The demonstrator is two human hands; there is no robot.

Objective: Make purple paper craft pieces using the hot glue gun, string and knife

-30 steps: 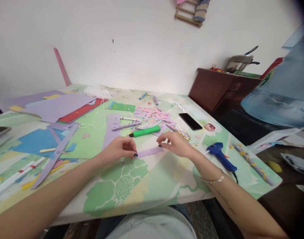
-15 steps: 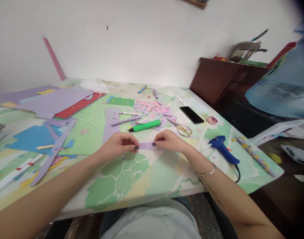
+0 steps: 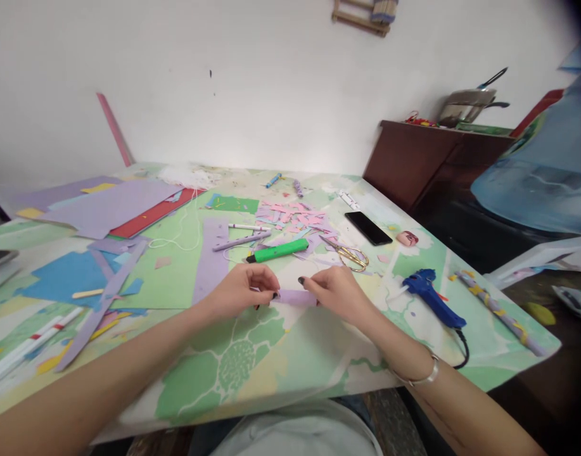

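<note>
A small strip of purple paper (image 3: 294, 297) stretches between my two hands, low over the near part of the table. My left hand (image 3: 245, 288) pinches its left end between thumb and fingers. At the right end, my right hand (image 3: 335, 291) has its fingers curled beneath the strip, and its thumb is lifted off the paper's face. Just beyond my hands lies a bright green craft knife or pen-like tool (image 3: 280, 251) with a black tip. Gold-handled scissors (image 3: 351, 256) rest to its right, and a rolled purple paper stick (image 3: 241, 241) lies behind it.
Pink and purple paper scraps (image 3: 294, 217) are heaped mid-table, near a black phone (image 3: 369, 227). A blue glue gun (image 3: 433, 296) with a cord and a wrapped purple stick (image 3: 497, 310) lie at right. Coloured sheets (image 3: 109, 201) and a blue sheet (image 3: 64, 272) cover the left.
My right thumb has lifted from the strip, which it pressed before. Both hands have shifted slightly right and nearer in view, and the camera has tilted up a little.
</note>
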